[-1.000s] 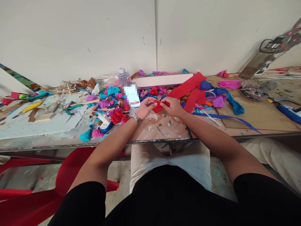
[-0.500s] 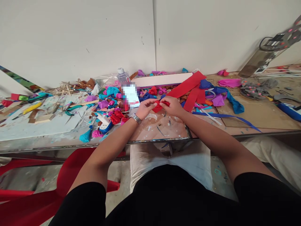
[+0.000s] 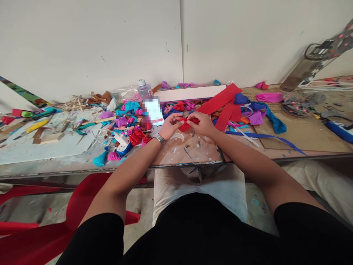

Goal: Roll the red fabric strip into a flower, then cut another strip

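Observation:
Between my two hands, just above the front part of the table, is a small piece of red crepe paper [image 3: 184, 127], gathered and folded. My left hand [image 3: 171, 127], with a metal watch [image 3: 160, 138] on its wrist, pinches its left side. On the right side my right hand [image 3: 202, 125] pinches the same piece between thumb and fingers. Wide red paper strips [image 3: 220, 101] lie just beyond my right hand. A phone [image 3: 153, 111] with a lit screen stands behind my left hand, among crumpled paper flowers [image 3: 135, 137] in red, pink, purple and blue.
A clear bottle [image 3: 144, 89] stands behind the phone. A blue power socket [image 3: 124, 148] and white charger lie to the left, with pliers [image 3: 85, 129] farther off. Cardboard [image 3: 289, 129] and a tilted dark bottle [image 3: 299, 70] are at right. Another person's leg [image 3: 322, 180] shows below.
The fingers of both hands have shifted slightly on the red crepe paper, and the left fingers are raised a little. The rest looks the same.

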The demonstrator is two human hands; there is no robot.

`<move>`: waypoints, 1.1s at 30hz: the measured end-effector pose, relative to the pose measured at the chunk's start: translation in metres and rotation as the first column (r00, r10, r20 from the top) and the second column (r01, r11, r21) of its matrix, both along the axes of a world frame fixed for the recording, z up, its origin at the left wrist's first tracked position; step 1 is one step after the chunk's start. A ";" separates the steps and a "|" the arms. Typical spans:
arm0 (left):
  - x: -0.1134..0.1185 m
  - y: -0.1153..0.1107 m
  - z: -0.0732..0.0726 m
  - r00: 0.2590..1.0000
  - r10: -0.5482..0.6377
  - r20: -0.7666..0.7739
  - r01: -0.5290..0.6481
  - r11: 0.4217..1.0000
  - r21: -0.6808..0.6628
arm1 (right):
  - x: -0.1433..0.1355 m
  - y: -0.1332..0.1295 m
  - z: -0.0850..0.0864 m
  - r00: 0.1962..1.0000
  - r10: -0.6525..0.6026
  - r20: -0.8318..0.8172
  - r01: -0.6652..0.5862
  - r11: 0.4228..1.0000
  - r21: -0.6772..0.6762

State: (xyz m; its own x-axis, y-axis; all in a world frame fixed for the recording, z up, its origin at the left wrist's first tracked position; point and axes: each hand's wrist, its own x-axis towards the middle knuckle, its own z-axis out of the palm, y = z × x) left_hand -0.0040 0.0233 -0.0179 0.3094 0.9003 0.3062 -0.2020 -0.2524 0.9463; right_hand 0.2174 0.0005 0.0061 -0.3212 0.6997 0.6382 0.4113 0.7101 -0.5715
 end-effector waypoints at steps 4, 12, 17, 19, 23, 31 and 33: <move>0.001 -0.001 0.001 1.000 -0.017 0.008 0.017 1.000 0.001 | 0.000 0.002 -0.002 1.000 -0.002 0.010 0.003 1.000 -0.013; 0.000 -0.002 0.000 0.999 -0.021 -0.041 0.022 0.999 0.032 | 0.000 0.002 -0.003 1.000 -0.020 0.002 0.020 1.000 -0.004; -0.001 -0.002 0.001 0.995 -0.010 -0.103 0.017 0.998 0.060 | -0.001 0.001 -0.003 1.000 -0.016 0.005 0.016 1.000 -0.024; -0.001 -0.002 0.001 0.993 -0.013 -0.121 0.021 0.998 0.058 | -0.002 0.001 -0.004 1.000 -0.014 0.000 0.014 0.999 -0.037; -0.001 0.000 0.000 0.993 0.003 -0.116 0.003 0.999 0.053 | -0.003 0.002 -0.005 1.000 -0.007 -0.029 0.005 0.997 -0.072; 0.000 0.001 -0.003 0.999 -0.001 -0.046 0.002 1.000 0.016 | 0.000 0.002 0.000 1.000 -0.019 0.017 0.020 0.999 -0.043; 0.000 0.000 -0.003 0.999 -0.004 -0.041 0.005 1.000 0.010 | 0.000 0.002 -0.001 1.000 -0.022 0.019 0.022 0.999 -0.047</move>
State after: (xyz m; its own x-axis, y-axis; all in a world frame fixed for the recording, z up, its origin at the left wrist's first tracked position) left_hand -0.0042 0.0236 -0.0205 0.3260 0.8957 0.3025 -0.1642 -0.2615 0.9511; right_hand 0.2172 0.0026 0.0055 -0.3166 0.7359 0.5985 0.4372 0.6731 -0.5965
